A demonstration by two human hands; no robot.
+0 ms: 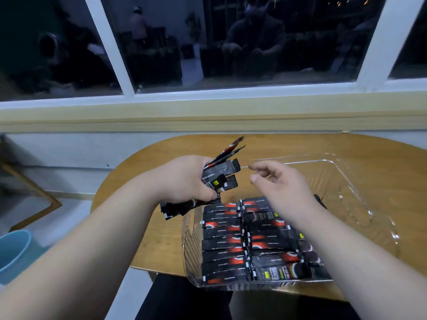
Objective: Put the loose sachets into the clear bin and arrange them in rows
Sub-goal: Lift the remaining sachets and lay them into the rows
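Black and red sachets [231, 228], where are they? asks one.

Most lie flat in the clear bin [335, 161], says the other. They fill its near half. A left row [221, 248] and a middle row [268, 241] run back from the near wall, each sachet crosswise and touching the next. A third row [309, 252] shows on the right, partly hidden under the right forearm, so its order cannot be told.

And the others?

The left hand [184, 181] grips a bundle of sachets [221, 172], with the fingers clenched round its middle. The bundle hangs over the table, just beside the bin's far left corner. Some ends fan up and away from the person. Others stick out below the wrist, near the bin's left wall.

What of the right hand?

The right hand [284, 188] hovers above the bin, just to the right of the bundle and apart from it. Its fingers are loosely bent and grasp nothing, with thumb and forefinger a little apart.

What does the bin stand on?

It stands on a wooden table [150, 245] with a rounded edge, set against the wall under a white-framed window [231, 47]. The bin's near wall reaches the table's near edge, above the person's dark trousers [184, 301]. A blue bucket [13, 250] stands on the floor to the left, well apart from the table. The dark glass mirrors a dim room, too faint to make out.
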